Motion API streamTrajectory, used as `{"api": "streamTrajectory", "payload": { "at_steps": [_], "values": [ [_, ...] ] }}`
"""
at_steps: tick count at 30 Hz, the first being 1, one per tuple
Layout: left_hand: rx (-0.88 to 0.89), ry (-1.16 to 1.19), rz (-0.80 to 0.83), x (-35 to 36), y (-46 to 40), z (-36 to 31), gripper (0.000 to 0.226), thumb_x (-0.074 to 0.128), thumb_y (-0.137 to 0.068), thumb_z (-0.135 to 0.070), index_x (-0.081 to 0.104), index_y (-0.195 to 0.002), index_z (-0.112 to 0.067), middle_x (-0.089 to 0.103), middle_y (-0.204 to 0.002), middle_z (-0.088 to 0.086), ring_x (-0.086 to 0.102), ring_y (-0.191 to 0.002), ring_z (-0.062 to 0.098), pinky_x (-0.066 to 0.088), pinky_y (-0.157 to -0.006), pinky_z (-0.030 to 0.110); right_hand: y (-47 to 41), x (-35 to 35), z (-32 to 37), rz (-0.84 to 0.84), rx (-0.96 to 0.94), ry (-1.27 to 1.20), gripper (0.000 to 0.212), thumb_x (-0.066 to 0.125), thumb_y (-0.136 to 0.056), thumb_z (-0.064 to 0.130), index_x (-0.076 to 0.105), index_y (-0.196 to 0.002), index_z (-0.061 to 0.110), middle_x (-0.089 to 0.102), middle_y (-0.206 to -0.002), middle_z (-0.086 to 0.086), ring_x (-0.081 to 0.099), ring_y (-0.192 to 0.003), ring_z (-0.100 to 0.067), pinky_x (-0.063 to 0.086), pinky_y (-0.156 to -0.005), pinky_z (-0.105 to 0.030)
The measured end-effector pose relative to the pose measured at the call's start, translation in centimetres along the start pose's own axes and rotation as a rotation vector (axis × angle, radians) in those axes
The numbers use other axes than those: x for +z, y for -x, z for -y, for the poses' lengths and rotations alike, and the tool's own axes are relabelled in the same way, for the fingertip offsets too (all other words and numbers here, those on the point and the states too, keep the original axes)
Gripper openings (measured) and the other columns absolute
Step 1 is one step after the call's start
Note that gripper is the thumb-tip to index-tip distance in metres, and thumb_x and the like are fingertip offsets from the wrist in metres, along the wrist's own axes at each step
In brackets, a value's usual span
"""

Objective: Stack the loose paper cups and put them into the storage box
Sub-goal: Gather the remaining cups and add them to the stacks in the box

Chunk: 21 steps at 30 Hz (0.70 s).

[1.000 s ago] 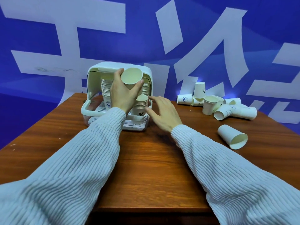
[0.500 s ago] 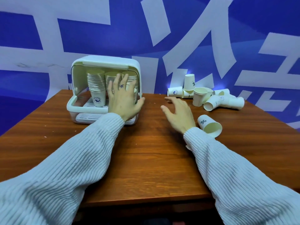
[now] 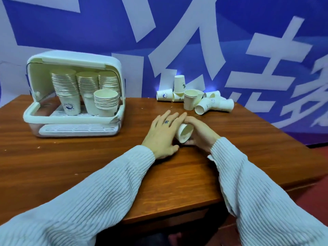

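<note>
Two hands, left hand (image 3: 164,133) and right hand (image 3: 201,133), cup one tipped paper cup (image 3: 184,133) on the worktop (image 3: 88,162); its body is hidden, grip firmness unclear. Storage box (image 3: 74,96) far left.

Storage box (image 3: 74,121) at left of frame: white shell, white slatted tray. Cup stacks (image 3: 85,89) inside: cream, blue logo. Loose cups (image 3: 195,100) upper right: cream, dark print. Table (image 3: 88,166): reddish-brown wood grain. Sleeves (image 3: 99,196): pale grey-white ribbed knit. Backdrop (image 3: 88,23): blue, large white strokes.
</note>
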State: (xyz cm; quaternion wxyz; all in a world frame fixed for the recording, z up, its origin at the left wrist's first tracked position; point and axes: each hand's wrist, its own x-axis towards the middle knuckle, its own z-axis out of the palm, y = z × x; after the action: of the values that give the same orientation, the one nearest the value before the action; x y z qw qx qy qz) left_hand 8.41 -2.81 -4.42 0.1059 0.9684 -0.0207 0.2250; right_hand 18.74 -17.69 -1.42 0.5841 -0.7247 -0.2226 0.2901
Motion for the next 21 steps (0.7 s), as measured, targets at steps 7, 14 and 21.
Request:
{"api": "streamTrajectory", "payload": {
  "at_steps": [7,14,21],
  "values": [
    [-0.265,0.322,-0.263,1.0,0.4,1.5,0.086,0.082,-0.078,-0.045,0.037,-0.151,-0.03,0.054,-0.138,-0.003,0.051,-0.128,0.018,0.041,-0.112,0.042,-5.8,-3.1,-0.1,-0.469,-0.225,0.039,0.031,0.06,-0.1,0.038,0.068,-0.124,0.021,0.07,-0.121,0.0,0.063,-0.12,-0.021,0.049,-0.108,-0.042],
    [-0.252,0.417,-0.273,1.3,0.1,1.0,0.088,0.08,-0.079,-0.055,0.034,-0.151,-0.034,0.05,-0.14,-0.01,0.047,-0.13,0.01,0.04,-0.113,0.04,-13.5,-8.0,-2.4,-0.91,-0.25,0.367,0.051,0.058,-0.093,0.04,0.056,-0.141,0.024,0.054,-0.145,-0.005,0.049,-0.134,-0.027,0.04,-0.111,-0.042],
    [-0.198,0.369,-0.239,2.0,0.1,1.0,0.086,0.077,-0.082,-0.055,0.034,-0.152,-0.029,0.049,-0.143,-0.011,0.045,-0.132,0.005,0.04,-0.112,0.038,-19.6,-12.4,-3.1,-0.907,-0.235,0.62,0.079,0.052,-0.086,0.061,0.04,-0.154,0.022,0.054,-0.149,-0.008,0.033,-0.146,-0.035,0.028,-0.12,-0.054]
  ]
}}
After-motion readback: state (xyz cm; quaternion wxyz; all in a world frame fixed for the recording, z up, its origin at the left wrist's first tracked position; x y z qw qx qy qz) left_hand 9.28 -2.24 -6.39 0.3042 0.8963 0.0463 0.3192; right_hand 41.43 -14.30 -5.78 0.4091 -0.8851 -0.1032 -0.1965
